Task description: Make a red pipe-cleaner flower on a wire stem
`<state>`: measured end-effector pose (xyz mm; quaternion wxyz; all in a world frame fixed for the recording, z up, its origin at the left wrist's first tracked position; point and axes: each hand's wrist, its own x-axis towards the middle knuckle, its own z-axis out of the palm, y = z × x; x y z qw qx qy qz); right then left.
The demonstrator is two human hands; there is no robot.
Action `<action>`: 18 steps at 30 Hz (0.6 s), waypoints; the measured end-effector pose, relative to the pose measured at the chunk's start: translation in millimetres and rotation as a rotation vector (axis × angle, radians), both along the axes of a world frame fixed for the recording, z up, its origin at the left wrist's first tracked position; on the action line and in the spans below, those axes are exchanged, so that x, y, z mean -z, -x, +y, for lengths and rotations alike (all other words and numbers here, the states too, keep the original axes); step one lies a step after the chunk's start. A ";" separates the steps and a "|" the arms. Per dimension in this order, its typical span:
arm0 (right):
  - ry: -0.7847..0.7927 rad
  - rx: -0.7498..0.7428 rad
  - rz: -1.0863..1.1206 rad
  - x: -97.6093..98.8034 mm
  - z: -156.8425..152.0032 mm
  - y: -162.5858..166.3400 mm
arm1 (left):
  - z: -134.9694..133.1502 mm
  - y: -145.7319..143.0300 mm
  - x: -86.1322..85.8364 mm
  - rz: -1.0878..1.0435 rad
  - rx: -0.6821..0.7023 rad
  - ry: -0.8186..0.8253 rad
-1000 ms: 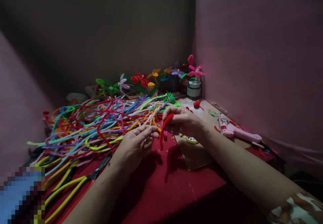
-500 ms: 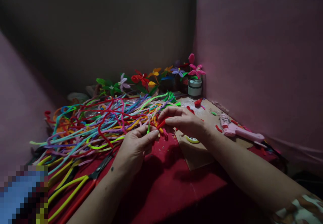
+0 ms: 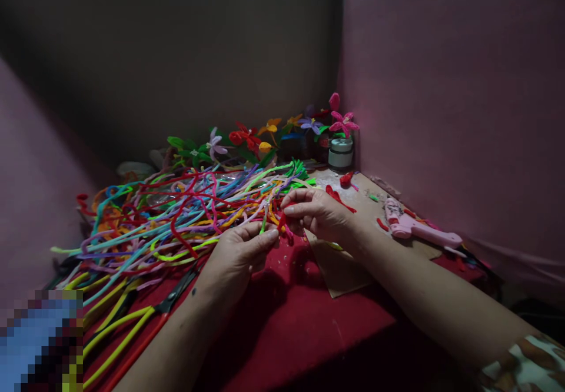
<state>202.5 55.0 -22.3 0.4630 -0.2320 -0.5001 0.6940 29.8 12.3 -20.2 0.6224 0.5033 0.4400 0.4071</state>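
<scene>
My left hand (image 3: 241,253) and my right hand (image 3: 315,212) meet over the red cloth (image 3: 282,327), fingertips pinched together on a small red pipe-cleaner piece (image 3: 283,222). A thin green stem (image 3: 263,225) pokes up between my left thumb and fingers. The red piece is mostly hidden inside the pinch. Just behind my hands lies a big tangled heap of coloured pipe cleaners (image 3: 176,215).
Finished pipe-cleaner flowers (image 3: 247,139) and a small jar (image 3: 340,153) stand at the back corner. A pink glue gun (image 3: 415,227) rests on a cardboard sheet (image 3: 344,268) at right. Pliers with red and yellow handles (image 3: 145,321) lie at front left. Pink walls close in on both sides.
The long red piece that hung down between my hands has been bent up short into the pinch. My right hand has shifted slightly lower and to the left.
</scene>
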 end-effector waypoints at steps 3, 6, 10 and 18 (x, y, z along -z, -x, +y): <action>0.043 0.084 0.037 0.6 -0.3 2.9 | -0.5 -0.7 -0.4 0.034 -0.019 0.010; 0.111 0.085 0.084 -0.3 -3.7 6.6 | 0.0 0.1 0.0 0.024 -0.016 0.010; 0.125 -0.016 -0.057 1.3 -9.6 13.0 | 0.7 1.1 0.3 -0.009 -0.030 0.010; 0.143 0.001 0.005 5.8 -10.7 17.7 | 0.7 0.7 1.3 -0.027 -0.017 0.044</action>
